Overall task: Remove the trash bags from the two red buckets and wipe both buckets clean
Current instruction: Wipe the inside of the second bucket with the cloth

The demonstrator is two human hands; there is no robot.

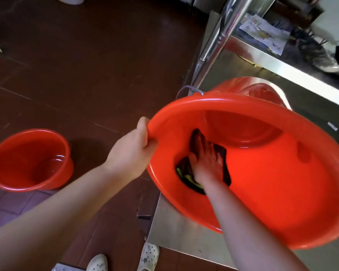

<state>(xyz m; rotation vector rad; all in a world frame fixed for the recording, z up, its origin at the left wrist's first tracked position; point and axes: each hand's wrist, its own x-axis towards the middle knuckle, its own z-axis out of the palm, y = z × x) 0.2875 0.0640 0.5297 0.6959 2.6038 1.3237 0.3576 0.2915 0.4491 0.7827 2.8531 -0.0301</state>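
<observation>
A large red bucket (282,192) is tilted toward me on a steel table (184,241). My left hand (133,147) grips its rim at the left side. Inside the bucket, my right hand (207,163) presses flat, fingers straight, on a dark cloth (221,153) against the inner wall. A second red bucket (29,159) stands upright on the floor at the left, with no bag in it. Behind the tilted bucket lies a crumpled red trash bag (256,89).
The floor (76,65) is dark red tile. A steel post (221,30) rises at the table's far corner. A shelf edge (282,69) with papers (266,34) and clutter runs at the back right. My white shoes (149,257) show at the bottom.
</observation>
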